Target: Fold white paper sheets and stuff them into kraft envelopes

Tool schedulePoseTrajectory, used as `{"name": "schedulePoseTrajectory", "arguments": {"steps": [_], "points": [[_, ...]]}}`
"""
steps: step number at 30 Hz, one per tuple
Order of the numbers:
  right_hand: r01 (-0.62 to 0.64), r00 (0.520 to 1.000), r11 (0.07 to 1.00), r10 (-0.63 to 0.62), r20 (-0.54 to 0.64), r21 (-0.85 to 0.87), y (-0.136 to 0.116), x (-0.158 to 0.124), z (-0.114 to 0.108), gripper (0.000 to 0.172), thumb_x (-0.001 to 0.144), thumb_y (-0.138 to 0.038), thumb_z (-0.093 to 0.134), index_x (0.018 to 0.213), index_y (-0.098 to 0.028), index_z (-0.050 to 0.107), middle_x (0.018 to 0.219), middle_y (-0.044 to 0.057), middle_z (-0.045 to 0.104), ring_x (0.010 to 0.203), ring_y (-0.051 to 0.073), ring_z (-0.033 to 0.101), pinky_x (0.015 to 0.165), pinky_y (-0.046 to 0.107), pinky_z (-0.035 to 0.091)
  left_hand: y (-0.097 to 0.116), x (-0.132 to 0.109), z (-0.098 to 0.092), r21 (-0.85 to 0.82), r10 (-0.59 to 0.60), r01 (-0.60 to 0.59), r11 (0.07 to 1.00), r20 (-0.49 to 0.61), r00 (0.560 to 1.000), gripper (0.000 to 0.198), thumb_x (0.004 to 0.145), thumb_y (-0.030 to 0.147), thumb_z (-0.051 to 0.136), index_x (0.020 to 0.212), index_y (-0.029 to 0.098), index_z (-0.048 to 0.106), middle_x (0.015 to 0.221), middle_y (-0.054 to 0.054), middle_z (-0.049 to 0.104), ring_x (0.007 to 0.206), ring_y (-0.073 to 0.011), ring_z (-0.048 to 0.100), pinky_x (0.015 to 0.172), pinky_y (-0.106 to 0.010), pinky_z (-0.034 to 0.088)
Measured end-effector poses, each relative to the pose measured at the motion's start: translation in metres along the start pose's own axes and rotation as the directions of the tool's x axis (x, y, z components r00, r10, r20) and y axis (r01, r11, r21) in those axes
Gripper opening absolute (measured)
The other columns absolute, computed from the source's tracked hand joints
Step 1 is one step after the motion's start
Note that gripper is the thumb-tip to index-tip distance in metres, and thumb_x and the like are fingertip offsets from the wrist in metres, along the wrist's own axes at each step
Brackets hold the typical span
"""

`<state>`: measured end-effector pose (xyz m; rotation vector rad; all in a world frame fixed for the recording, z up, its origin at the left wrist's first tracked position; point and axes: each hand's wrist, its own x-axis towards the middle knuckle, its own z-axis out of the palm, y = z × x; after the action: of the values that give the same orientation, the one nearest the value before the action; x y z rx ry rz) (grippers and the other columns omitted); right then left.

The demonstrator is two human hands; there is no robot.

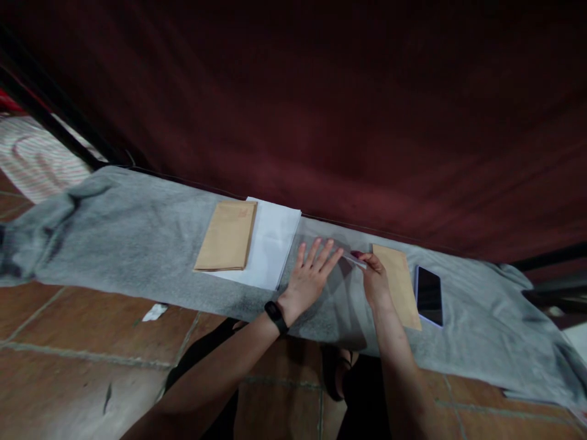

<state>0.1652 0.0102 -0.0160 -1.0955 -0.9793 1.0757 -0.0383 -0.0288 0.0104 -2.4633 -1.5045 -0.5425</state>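
Observation:
My left hand (310,275) lies flat with fingers stretched out on a clear plastic sleeve (339,287) spread on the grey cloth (128,232). A black band is on that wrist. My right hand (375,278) pinches the sleeve's upper right edge between thumb and fingers. Just right of that hand lies a brown envelope (401,284), partly under the hand. To the left, another brown envelope (227,235) rests on a stack of white paper (270,244).
A dark phone (428,295) lies on the cloth right of the near envelope. A dark red curtain (321,110) hangs behind. The floor has brown tiles (68,366), with a scrap of white paper (155,312) on them. Striped fabric (36,159) is at far left.

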Motion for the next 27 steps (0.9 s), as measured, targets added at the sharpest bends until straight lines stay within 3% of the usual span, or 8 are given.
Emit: {"name": "schedulePoseTrajectory", "arguments": {"steps": [3, 6, 9, 12, 15, 19, 22, 27], "points": [[0.038, 0.998, 0.997, -0.035, 0.045, -0.068, 0.0, -0.002, 0.001, 0.017, 0.07, -0.034, 0.071, 0.072, -0.023, 0.06, 0.113, 0.005, 0.073, 0.106, 0.025, 0.065, 0.091, 0.04, 0.049, -0.001, 0.003, -0.008, -0.035, 0.038, -0.037, 0.999, 0.017, 0.999, 0.072, 0.095, 0.013, 0.043, 0.16, 0.027, 0.017, 0.167, -0.006, 0.016, 0.154, -0.0315, 0.006, 0.123, -0.062, 0.01], [0.04, 0.997, 0.983, -0.027, 0.077, -0.178, 0.008, -0.003, 0.001, 0.014, 0.074, -0.036, 0.063, 0.071, -0.022, 0.058, 0.122, 0.007, 0.07, 0.11, 0.026, 0.064, 0.091, 0.042, 0.051, -0.007, 0.003, -0.008, -0.072, 0.109, -0.102, 0.992, 0.101, 0.989, 0.059, 0.094, 0.009, 0.04, 0.153, 0.019, 0.037, 0.164, -0.011, 0.027, 0.153, -0.0302, 0.015, 0.123, -0.062, 0.012], [0.056, 0.992, 0.937, -0.012, 0.128, -0.345, 0.018, -0.002, 0.0, 0.011, 0.075, -0.032, 0.058, 0.072, -0.022, 0.06, 0.121, 0.008, 0.071, 0.112, 0.025, 0.064, 0.095, 0.043, 0.051, -0.012, 0.001, -0.001, -0.074, 0.175, -0.164, 0.984, 0.174, 0.969, 0.046, 0.094, 0.007, 0.04, 0.138, 0.014, 0.054, 0.155, -0.014, 0.044, 0.149, -0.0267, 0.031, 0.123, -0.053, 0.02], [0.076, 0.987, 0.861, 0.008, 0.162, -0.503, 0.024, -0.001, -0.005, 0.009, 0.073, -0.024, 0.056, 0.071, -0.022, 0.064, 0.119, 0.008, 0.072, 0.115, 0.025, 0.063, 0.104, 0.047, 0.046, -0.012, -0.002, 0.006, -0.072, 0.165, -0.153, 0.986, 0.218, 0.962, 0.038, 0.094, 0.006, 0.041, 0.125, 0.013, 0.063, 0.15, -0.014, 0.051, 0.143, -0.0247, 0.041, 0.119, -0.044, 0.032], [0.128, 0.983, 0.758, -0.013, 0.182, -0.639, 0.022, -0.003, -0.013, 0.022, 0.076, -0.015, 0.048, 0.079, -0.022, 0.07, 0.122, 0.006, 0.07, 0.117, 0.023, 0.063, 0.109, 0.046, 0.043, -0.006, -0.006, 0.01, -0.092, 0.169, -0.15, 0.984, 0.247, 0.954, 0.035, 0.094, 0.005, 0.042, 0.12, 0.014, 0.065, 0.148, -0.013, 0.052, 0.139, -0.0244, 0.047, 0.111, -0.039, 0.041], [0.209, 0.977, 0.545, -0.088, 0.193, -0.812, 0.015, -0.008, -0.019, 0.038, 0.081, -0.01, 0.041, 0.101, -0.02, 0.072, 0.125, 0.009, 0.069, 0.117, 0.023, 0.064, 0.107, 0.042, 0.046, 0.006, -0.009, 0.015, -0.106, 0.208, -0.186, 0.977, 0.268, 0.941, 0.031, 0.095, 0.007, 0.044, 0.118, 0.013, 0.064, 0.145, -0.015, 0.055, 0.136, -0.0258, 0.05, 0.105, -0.039, 0.045], [0.228, 0.974, 0.546, -0.123, 0.192, -0.806, 0.015, -0.011, -0.011, 0.035, 0.09, -0.02, 0.042, 0.112, -0.018, 0.07, 0.123, 0.012, 0.07, 0.116, 0.024, 0.065, 0.105, 0.042, 0.049, 0.013, -0.01, 0.018, -0.117, 0.212, -0.186, 0.976, 0.271, 0.939, 0.031, 0.094, 0.007, 0.046, 0.119, 0.012, 0.063, 0.143, -0.017, 0.056, 0.134, -0.0259, 0.051, 0.104, -0.039, 0.045], [0.292, 0.942, 0.617, -0.052, 0.332, -0.731, 0.032, -0.023, 0.016, 0.042, 0.099, -0.034, 0.037, 0.126, -0.018, 0.065, 0.134, 0.011, 0.065, 0.126, 0.02, 0.059, 0.111, 0.04, 0.045, 0.02, -0.008, 0.023, -0.127, 0.189, -0.16, 0.979, 0.259, 0.947, 0.04, 0.094, 0.007, 0.043, 0.13, 0.01, 0.058, 0.14, -0.018, 0.058, 0.131, -0.0256, 0.053, 0.107, -0.04, 0.041]]}}
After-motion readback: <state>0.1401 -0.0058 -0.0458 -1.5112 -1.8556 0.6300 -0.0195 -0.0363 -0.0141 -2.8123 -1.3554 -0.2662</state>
